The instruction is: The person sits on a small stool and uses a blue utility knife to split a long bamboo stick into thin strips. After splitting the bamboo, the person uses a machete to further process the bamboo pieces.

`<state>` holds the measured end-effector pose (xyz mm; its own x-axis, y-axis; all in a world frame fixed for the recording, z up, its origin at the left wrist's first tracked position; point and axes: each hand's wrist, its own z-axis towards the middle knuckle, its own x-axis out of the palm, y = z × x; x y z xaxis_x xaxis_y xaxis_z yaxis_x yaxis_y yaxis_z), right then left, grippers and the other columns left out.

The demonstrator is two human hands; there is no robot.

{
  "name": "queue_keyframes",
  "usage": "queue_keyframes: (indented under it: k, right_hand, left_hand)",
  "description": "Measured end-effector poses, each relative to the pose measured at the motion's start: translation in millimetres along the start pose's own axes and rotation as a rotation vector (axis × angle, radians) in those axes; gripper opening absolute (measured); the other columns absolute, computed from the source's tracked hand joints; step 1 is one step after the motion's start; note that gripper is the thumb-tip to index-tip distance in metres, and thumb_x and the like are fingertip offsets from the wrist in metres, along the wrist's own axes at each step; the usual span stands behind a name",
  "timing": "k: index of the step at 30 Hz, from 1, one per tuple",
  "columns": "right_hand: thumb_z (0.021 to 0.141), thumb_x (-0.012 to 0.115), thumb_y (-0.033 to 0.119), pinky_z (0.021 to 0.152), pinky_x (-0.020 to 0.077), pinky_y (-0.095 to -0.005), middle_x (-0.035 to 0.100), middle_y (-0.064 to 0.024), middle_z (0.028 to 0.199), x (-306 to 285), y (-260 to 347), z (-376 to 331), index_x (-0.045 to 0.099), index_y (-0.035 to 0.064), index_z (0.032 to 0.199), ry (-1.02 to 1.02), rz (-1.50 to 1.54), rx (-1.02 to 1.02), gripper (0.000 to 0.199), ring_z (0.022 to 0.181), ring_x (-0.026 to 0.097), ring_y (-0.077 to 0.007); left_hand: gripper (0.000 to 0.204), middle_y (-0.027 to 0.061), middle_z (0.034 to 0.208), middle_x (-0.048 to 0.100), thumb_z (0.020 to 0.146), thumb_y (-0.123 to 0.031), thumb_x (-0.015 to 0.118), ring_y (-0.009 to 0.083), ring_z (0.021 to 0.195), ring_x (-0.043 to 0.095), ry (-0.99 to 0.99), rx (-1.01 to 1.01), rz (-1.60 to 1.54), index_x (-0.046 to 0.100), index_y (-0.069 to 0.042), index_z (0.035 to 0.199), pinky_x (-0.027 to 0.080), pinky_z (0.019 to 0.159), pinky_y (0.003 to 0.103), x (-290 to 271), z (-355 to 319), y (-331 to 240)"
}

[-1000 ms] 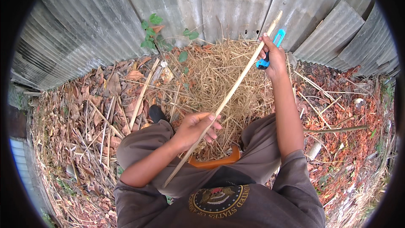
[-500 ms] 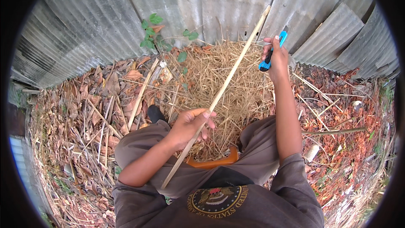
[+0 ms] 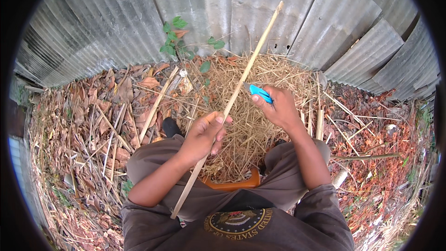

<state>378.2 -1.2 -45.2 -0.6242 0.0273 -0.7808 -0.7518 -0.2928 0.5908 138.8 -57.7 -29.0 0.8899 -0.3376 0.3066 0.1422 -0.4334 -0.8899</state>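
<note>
My left hand (image 3: 204,135) is closed around a long pale strip of wood or bamboo (image 3: 249,67), below its middle. The strip slants from my lap up and to the right, its far end in front of the metal fence. Gripped in my right hand (image 3: 279,104) is a blue utility knife (image 3: 260,93), its blade out and pointing left. The blade tip is at the strip's right edge, above my left hand; whether it cuts into the wood I cannot tell.
Corrugated metal sheets (image 3: 274,23) form a fence ahead. A heap of thin shavings (image 3: 260,144) lies between my knees, by an orange plastic piece (image 3: 234,185). Dry leaves (image 3: 125,90) and loose sticks (image 3: 159,104) cover the left ground. A green-leaved plant (image 3: 172,37) grows against the fence.
My right hand has come down and left, bringing the knife from near the fence to the strip. The strip's far end has shifted a little left; my left hand still grips it.
</note>
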Motion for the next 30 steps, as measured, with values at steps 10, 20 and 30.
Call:
queue_keyframes:
  k: [10, 20, 30]
  right_hand:
    - [0.078, 0.061, 0.063, 0.047, 0.0418, -0.0419, 0.049, -0.0105, 0.050, 18, 10, -8, 0.057, 0.0061, 0.062, -0.077, -0.066, -0.206, 0.060, 0.046, 0.053, -0.0302]
    - [0.076, 0.059, 0.070, 0.045, 0.0432, -0.0408, 0.051, -0.0096, 0.045, 21, -3, -4, 0.059, 0.0073, 0.057, -0.099, -0.122, -0.097, 0.066, 0.043, 0.055, -0.0285]
    - [0.077, 0.057, 0.071, 0.045, 0.0418, -0.0417, 0.049, -0.0099, 0.044, 20, -12, 6, 0.061, 0.0059, 0.058, -0.162, -0.148, -0.056, 0.068, 0.042, 0.052, -0.0294]
  left_hand:
    - [0.036, -0.0018, 0.065, 0.041, 0.103, -0.034, 0.038, 0.0047, 0.042, 0.036, -0.003, 0.014, 0.047, 0.052, -0.002, 0.112, 0.031, 0.041, 0.019, 7, -3, -8]
    - [0.033, -0.0025, 0.064, 0.038, 0.103, -0.032, 0.039, 0.0048, 0.040, 0.031, 0.115, -0.045, -0.285, 0.049, -0.002, 0.110, 0.029, 0.040, 0.021, 4, -8, -3]
    - [0.033, -0.0031, 0.062, 0.038, 0.103, -0.033, 0.038, 0.0046, 0.039, 0.031, 0.105, -0.019, -0.177, 0.048, -0.002, 0.107, 0.028, 0.039, 0.020, 4, -11, -3]
